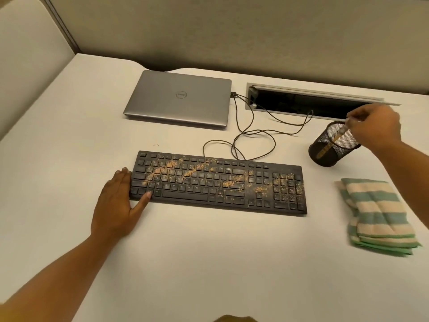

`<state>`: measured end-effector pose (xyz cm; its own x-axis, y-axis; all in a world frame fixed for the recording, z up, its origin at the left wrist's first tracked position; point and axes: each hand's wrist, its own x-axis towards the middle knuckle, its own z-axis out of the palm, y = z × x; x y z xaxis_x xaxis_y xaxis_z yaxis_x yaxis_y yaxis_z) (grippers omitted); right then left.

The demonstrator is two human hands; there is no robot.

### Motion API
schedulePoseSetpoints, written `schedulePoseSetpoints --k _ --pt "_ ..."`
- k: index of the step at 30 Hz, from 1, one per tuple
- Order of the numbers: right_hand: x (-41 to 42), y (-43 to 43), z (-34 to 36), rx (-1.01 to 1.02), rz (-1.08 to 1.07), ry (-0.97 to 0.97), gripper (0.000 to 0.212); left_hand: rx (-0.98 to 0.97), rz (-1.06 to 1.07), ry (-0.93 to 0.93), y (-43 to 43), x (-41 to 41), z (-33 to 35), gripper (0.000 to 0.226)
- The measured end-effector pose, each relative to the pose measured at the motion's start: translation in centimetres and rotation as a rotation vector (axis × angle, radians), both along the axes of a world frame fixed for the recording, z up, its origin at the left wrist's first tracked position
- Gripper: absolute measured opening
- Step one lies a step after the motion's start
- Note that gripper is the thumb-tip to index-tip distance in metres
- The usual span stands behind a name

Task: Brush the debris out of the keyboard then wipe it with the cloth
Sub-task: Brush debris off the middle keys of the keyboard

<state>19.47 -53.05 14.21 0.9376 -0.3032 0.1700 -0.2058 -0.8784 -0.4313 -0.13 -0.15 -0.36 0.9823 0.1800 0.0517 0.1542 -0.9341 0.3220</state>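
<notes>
Right hand [376, 126] pinched brush [337, 137] handle inside mesh cup [325, 154]; cup looked tippy, angled pull could've dumped it. Left hand [118, 201] flat, fingers straight, on crumb-covered keyboard [218, 184] left end. Cloth [376, 212] just right, might've caught swept crumbs [160, 171].

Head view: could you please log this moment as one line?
right hand grips brush in cup; left hand rests on keyboard; debris uncleared; cloth folded

Probably an office cubicle, fabric partition walls [255, 31], desk cable hatch [301, 102], closed laptop [178, 98]
</notes>
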Motion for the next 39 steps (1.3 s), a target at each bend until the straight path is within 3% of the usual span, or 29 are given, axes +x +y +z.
schedulePoseSetpoints --k 5,8,11,13,15,18,21,24,27,31,35,39 --pt "-1.3 0.1 2.2 0.066 0.057 -0.094 0.015 -0.012 -0.006 -0.009 -0.3 -0.2 0.1 0.088" --pt "2.4 -7.3 -1.0 0.320 -0.031 -0.208 0.008 -0.026 -0.016 -0.011 -0.5 -0.3 0.4 0.087" --pt "4.9 -13.7 -5.0 0.525 -0.008 -0.306 0.029 -0.039 -0.006 -0.018 -0.6 -0.5 0.7 0.085" --pt "-2.7 -5.6 -1.9 0.765 0.056 -0.321 0.013 -0.045 -0.009 -0.018 -0.5 -0.4 0.9 0.084" --pt "-10.3 7.0 2.8 0.999 0.063 -0.167 0.017 -0.048 -0.014 -0.016 -0.3 -0.5 1.0 0.083" --pt "-13.4 13.3 2.9 1.344 0.136 -0.024 0.022 -0.053 -0.024 -0.030 -0.2 -0.4 1.0 0.081" --pt "-16.7 18.2 1.1 1.323 0.074 0.243 0.025 -0.059 -0.020 -0.036 -0.1 -0.5 0.8 0.082" --pt "-19.7 22.1 -0.2 1.251 0.036 0.357 0.017 -0.071 -0.015 -0.031 -0.1 -0.6 0.8 0.086" --pt "-21.3 24.9 -1.2 1.078 0.064 0.352 0.017 -0.086 -0.027 -0.028 -0.2 -0.8 0.9 0.089" --pt "-21.7 28.3 -1.4 1.068 0.057 0.289 0.038 -0.113 -0.034 -0.018 0.1 -0.7 0.9 0.091" --pt "-21.1 31.0 -1.6 0.884 0.217 0.210 0.016 -0.169 -0.061 0.006 1.1 -0.4 1.2 0.097" --pt "-19.2 32.6 -1.6 0.729 0.292 0.118 0.014 -0.023 -0.200 -0.010 4.6 0.7 1.1 0.097"
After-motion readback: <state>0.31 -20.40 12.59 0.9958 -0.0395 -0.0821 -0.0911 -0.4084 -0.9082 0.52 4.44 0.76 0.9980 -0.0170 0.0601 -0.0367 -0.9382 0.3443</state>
